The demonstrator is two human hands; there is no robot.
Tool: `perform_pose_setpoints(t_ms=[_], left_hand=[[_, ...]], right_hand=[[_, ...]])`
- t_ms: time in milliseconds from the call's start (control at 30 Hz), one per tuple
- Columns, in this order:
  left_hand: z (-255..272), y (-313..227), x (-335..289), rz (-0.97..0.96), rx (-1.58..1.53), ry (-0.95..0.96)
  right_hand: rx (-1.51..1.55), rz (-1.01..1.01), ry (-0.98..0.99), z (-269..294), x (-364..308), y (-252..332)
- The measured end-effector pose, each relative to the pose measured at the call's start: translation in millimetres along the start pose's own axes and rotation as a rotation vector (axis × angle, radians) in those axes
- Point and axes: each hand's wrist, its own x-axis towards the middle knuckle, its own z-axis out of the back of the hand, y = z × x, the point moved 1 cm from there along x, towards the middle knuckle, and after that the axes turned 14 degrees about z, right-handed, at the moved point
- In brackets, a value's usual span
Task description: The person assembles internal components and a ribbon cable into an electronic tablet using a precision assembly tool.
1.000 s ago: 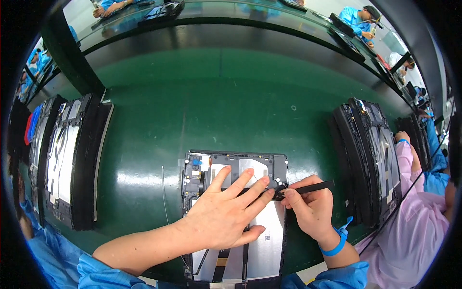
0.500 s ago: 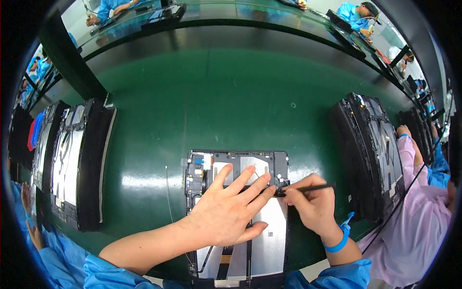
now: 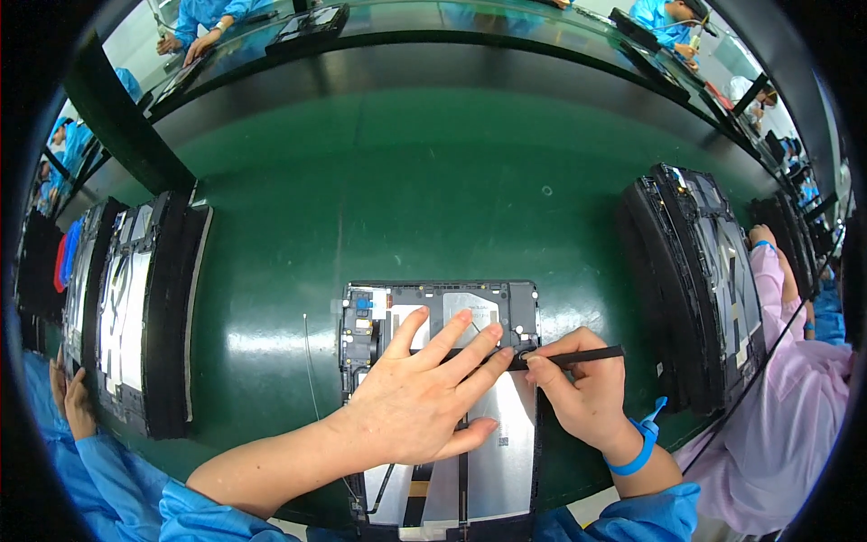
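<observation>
An opened tablet [image 3: 506, 465] with a black frame and silver battery panels lies on the green table in front of me. My left hand [image 3: 424, 393] rests across it, fingers spread, the fingertips toward its far part. Between thumb and fingers, my right hand [image 3: 578, 384] pinches a slim black stick-shaped tool [image 3: 591, 355] at the tablet's right edge. The tool's tip is near my left little finger; what it touches there is too small to make out. A thin pale cable [image 3: 310, 366] sticks out from the tablet's left side onto the table.
Upright stacks of opened tablets with black padding stand at left [image 3: 131, 307] and right [image 3: 722, 280]. A dark post [image 3: 131, 117] rises at the far left. Co-workers sit on both sides, one in a pink sleeve [image 3: 768, 452]; others work beyond the far ledge [image 3: 379, 41].
The black tool has turned in my right hand and shows its broader side. My left hand stays spread on the tablet. At left, a co-worker's hands have moved up to the stack.
</observation>
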Motion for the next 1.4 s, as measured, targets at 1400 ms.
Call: perform_pose_setpoints(t_ms=[1400], left_hand=[[-8.2, -39.9, -169.3, 0.551, -0.208, -0.387]], right_hand=[[-0.020, 0.305, 1.685, -122.5, 68.1, 77.3]])
